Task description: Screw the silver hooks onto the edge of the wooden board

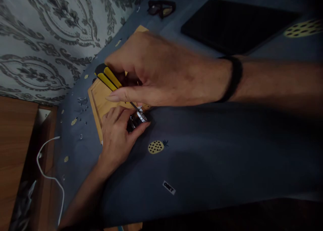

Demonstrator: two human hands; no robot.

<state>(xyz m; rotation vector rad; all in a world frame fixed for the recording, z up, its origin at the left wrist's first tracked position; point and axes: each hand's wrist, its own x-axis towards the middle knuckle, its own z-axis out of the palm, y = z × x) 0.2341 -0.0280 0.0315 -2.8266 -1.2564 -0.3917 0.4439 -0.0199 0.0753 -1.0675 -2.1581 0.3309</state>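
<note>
My right hand [161, 71] is closed around a screwdriver with a yellow and black handle [108, 76]. Its thin metal shaft [134, 106] points down at a small round silver metal part [141, 116]. My left hand [117, 136] pinches that part between fingers and thumb, at the near edge of a wooden board [97, 96]. The board lies on a dark blue cloth with yellow pineapple prints [156, 146]. A black band [233, 77] circles my right wrist.
Several tiny screws and metal bits [82, 101] lie on the cloth left of the board. A black tablet [234, 24] and dark glasses [161, 8] sit at the far side. A white cable [47, 163] hangs at the left, by a wooden surface [13, 143] and a patterned wall.
</note>
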